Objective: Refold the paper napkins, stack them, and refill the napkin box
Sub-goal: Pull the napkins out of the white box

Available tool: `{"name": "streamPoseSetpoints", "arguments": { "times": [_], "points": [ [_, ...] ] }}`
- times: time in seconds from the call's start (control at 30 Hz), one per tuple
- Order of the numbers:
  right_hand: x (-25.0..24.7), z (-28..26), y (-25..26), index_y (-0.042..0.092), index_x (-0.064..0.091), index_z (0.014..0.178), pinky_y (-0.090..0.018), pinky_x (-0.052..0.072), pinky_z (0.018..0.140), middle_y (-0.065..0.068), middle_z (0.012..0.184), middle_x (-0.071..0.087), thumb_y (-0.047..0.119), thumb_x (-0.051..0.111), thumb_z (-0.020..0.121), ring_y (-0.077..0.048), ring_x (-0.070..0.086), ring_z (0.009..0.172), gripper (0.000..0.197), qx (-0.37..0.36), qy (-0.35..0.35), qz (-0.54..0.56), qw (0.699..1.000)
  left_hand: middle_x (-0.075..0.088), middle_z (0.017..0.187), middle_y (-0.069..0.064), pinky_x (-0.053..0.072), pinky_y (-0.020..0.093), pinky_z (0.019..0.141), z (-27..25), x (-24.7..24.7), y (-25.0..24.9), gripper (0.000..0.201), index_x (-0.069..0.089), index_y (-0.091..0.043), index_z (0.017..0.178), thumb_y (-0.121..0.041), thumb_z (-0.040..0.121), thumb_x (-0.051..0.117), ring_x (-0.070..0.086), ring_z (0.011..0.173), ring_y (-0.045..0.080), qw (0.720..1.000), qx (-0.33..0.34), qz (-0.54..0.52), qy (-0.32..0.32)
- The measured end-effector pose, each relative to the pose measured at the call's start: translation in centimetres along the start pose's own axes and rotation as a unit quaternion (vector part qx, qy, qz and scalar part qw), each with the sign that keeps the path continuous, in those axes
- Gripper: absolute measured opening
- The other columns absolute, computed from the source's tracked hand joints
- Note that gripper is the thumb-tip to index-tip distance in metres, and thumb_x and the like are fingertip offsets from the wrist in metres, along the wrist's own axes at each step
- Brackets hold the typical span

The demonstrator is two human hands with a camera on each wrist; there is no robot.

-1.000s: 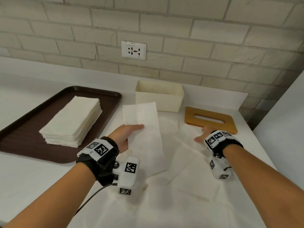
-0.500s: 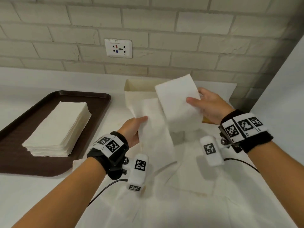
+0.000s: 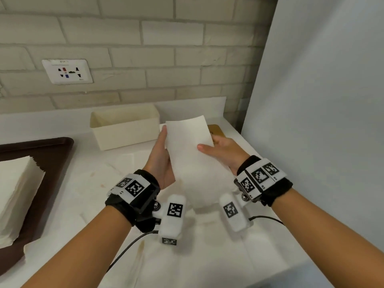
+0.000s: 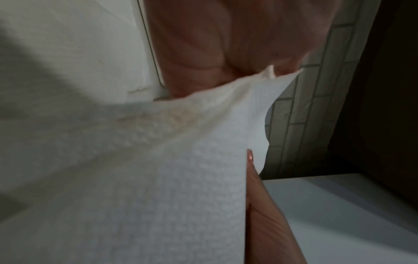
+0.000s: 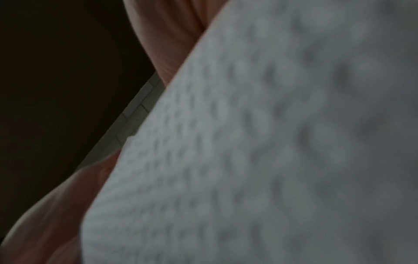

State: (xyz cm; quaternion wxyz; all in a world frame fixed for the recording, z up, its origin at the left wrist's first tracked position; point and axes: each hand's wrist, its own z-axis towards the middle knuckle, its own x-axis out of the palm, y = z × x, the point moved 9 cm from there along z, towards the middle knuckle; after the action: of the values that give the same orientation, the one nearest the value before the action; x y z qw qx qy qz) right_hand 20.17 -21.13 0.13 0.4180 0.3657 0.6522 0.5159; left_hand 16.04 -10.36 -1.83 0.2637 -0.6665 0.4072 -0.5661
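Both hands hold one white paper napkin [image 3: 187,146] up above the counter. My left hand [image 3: 163,154] runs along its left edge, and the left wrist view shows the napkin [image 4: 181,178] pinched between thumb [image 4: 260,205] and palm. My right hand [image 3: 220,148] grips the right edge with the thumb on top. The embossed napkin [image 5: 271,142] fills the right wrist view. The cream napkin box [image 3: 124,127] stands open behind the hands. A stack of folded napkins [image 3: 16,194] lies on the brown tray [image 3: 41,146].
Several loose unfolded napkins [image 3: 207,246] cover the counter under my wrists. The wooden slotted lid [image 3: 216,129] peeks out behind the held napkin. A white panel [image 3: 322,121] walls off the right side. A brick wall with a socket [image 3: 66,71] stands behind.
My right hand lifted a napkin from near the lid and brought it to the middle. My left hand left the long napkin on the counter and took this one's left edge.
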Motion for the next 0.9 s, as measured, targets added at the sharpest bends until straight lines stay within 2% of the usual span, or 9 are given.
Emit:
{"name": "streamPoseSetpoints", "arguments": {
  "times": [0.07,0.17,0.23,0.3,0.37,0.43,0.5,0.57,0.9],
  "points": [
    [-1.1,-0.7,0.0,0.007,0.058,0.12,-0.032,0.048,0.096,-0.008,0.122,0.062,0.015,0.062,0.087,-0.022,0.061,0.108,0.035,-0.002,-0.025,-0.012,1.0,0.069,0.112,0.011,0.057,0.033,0.08,0.1,1.4,0.6,0.06,0.06,-0.014,0.121,-0.058,0.088,0.037,0.069,0.096,0.022,0.999,-0.008,0.035,0.029],
    [-2.6,-1.6,-0.7,0.011,0.06,0.114,-0.037,0.05,0.095,-0.011,0.117,0.064,0.016,0.064,0.085,-0.026,0.063,0.106,0.029,0.007,-0.048,-0.009,0.999,0.066,0.119,0.009,0.057,0.028,0.079,0.8,2.2,1.8,0.043,0.053,-0.011,0.131,-0.031,0.093,0.049,0.066,0.102,0.02,0.99,-0.004,0.142,0.014],
    [-3.8,-2.2,-2.0,0.018,0.059,0.093,-0.029,0.056,0.074,-0.006,0.095,0.067,0.018,0.065,0.085,-0.022,0.066,0.083,0.009,0.036,-0.044,-0.032,0.998,0.062,0.125,0.011,0.054,0.03,0.083,1.2,1.8,2.1,0.042,0.048,-0.007,0.134,-0.025,0.095,0.049,0.063,0.106,0.023,0.988,0.009,0.154,-0.028],
    [-5.3,-3.2,-4.3,0.018,0.055,0.085,-0.02,0.05,0.049,-0.002,0.075,0.061,0.017,0.064,0.086,-0.013,0.058,0.058,0.009,0.095,-0.026,-0.072,0.993,0.064,0.119,0.01,0.052,0.03,0.081,1.4,1.0,1.6,0.042,0.048,-0.004,0.132,-0.023,0.096,0.049,0.063,0.1,0.022,0.988,0.032,0.136,-0.069],
    [-7.3,-4.2,-6.8,0.011,0.053,0.092,-0.023,0.053,0.046,-0.006,0.071,0.06,0.01,0.062,0.087,-0.014,0.059,0.05,0.01,0.156,-0.018,-0.109,0.982,0.066,0.105,0.005,0.052,0.027,0.076,1.3,0.1,0.6,0.039,0.05,-0.004,0.13,-0.022,0.096,0.05,0.063,0.089,0.016,0.986,0.051,0.126,-0.093],
    [-10.9,-4.2,-8.6,0.004,0.055,0.104,-0.031,0.055,0.059,-0.01,0.077,0.062,0.012,0.061,0.088,-0.019,0.063,0.06,0.019,0.187,-0.076,-0.207,0.957,0.065,0.1,0.002,0.051,0.027,0.074,1.1,-1.0,-0.1,0.038,0.05,-0.005,0.13,-0.022,0.096,0.05,0.063,0.086,0.014,0.985,0.061,0.122,-0.108],
    [-14.1,-4.5,-9.7,0.0,0.055,0.118,-0.036,0.051,0.082,-0.015,0.106,0.064,0.026,0.06,0.088,-0.03,0.064,0.095,0.04,0.234,-0.118,-0.382,0.886,0.065,0.099,0.001,0.05,0.027,0.074,0.9,-1.8,-0.5,0.036,0.05,-0.006,0.129,-0.021,0.096,0.049,0.062,0.087,0.014,0.984,0.067,0.118,-0.115],
    [-15.4,-4.9,-11.0,0.0,0.048,0.128,-0.035,0.044,0.094,-0.017,0.13,0.054,0.039,0.058,0.087,-0.033,0.053,0.118,0.058,0.271,-0.122,-0.472,0.83,0.065,0.099,0.001,0.05,0.028,0.073,0.7,-2.3,-0.6,0.036,0.051,-0.007,0.129,-0.021,0.096,0.049,0.063,0.087,0.014,0.983,0.068,0.119,-0.119],
    [-14.8,-3.0,-12.8,0.002,0.055,0.117,-0.029,0.041,0.078,-0.016,0.122,0.059,0.041,0.067,0.08,-0.031,0.058,0.104,0.056,0.245,-0.137,-0.418,0.864,0.065,0.107,0.008,0.05,0.032,0.078,0.1,-3.4,0.9,0.038,0.051,-0.006,0.127,-0.025,0.095,0.051,0.063,0.093,0.021,0.979,0.027,0.149,-0.133]
  ]
}}
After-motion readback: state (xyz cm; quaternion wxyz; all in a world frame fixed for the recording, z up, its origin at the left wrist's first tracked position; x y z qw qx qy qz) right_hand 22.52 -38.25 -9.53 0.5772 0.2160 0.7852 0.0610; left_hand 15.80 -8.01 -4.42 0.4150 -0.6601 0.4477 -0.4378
